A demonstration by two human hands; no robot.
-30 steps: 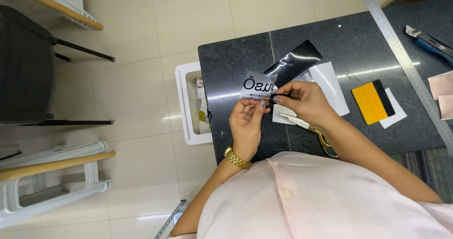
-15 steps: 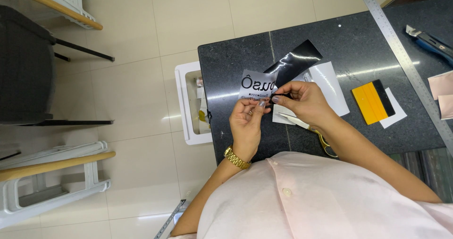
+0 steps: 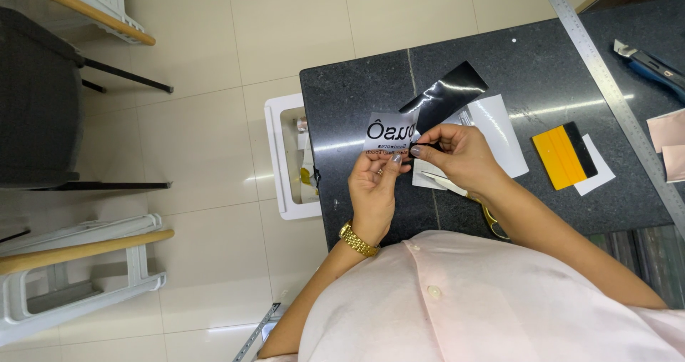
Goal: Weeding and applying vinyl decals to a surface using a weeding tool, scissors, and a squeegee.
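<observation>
Two hands meet just above the near edge of the dark worktop. Nearest the body, the left hand, a gold watch on its wrist, pinches the lower edge of a small white sheet with black lettering between thumb and fingertips. Just beside it, the right hand presses its grip together on a glossy black strip that curls up and away from the sheet's right side. The sheet is held in the air over the worktop, not lying on it.

Peeling looks like the step in hand; to do it well, I judge the left grip should stay firm and close to the peel line while the right draws the strip back low and slowly, so the letters stay put.

Under the right wrist lie scissors and white backing paper. Farther off sit a yellow and black squeegee, a long metal ruler and a blue utility knife. A white stool stands on the floor beside the worktop.
</observation>
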